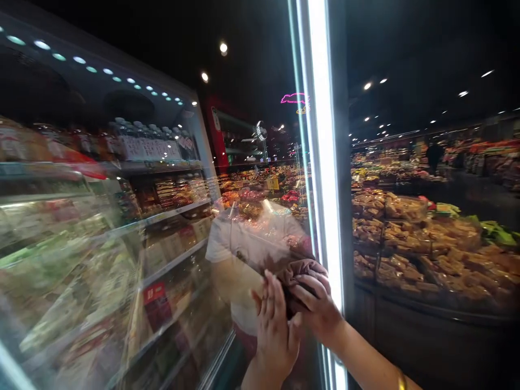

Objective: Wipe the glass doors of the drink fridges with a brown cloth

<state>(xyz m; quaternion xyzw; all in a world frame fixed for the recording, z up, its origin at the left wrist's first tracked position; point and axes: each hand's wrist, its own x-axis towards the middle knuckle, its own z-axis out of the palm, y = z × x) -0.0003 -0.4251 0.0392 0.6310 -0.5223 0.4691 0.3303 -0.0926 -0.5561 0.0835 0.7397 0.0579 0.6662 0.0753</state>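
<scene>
A glass door [252,135] of a lit display fridge stands in front of me and mirrors a person in a light top. My left hand [277,333] rests against the glass, fingers stretched upward and close together, holding nothing. Just right of it, my right hand [319,309] has its fingers bent over a bunched brown cloth [304,269], pressed to the pane near its edge. Part of the cloth is hidden under the fingers. A bright vertical light strip [325,135] runs along the door's edge beside the right hand.
Behind the glass on the left are shelves with bottles [148,141], a red box [157,306] and blurred packs [69,271]. To the right, a low display holds heaps of wrapped goods [422,244]. A dark figure [434,156] stands far off in the aisle.
</scene>
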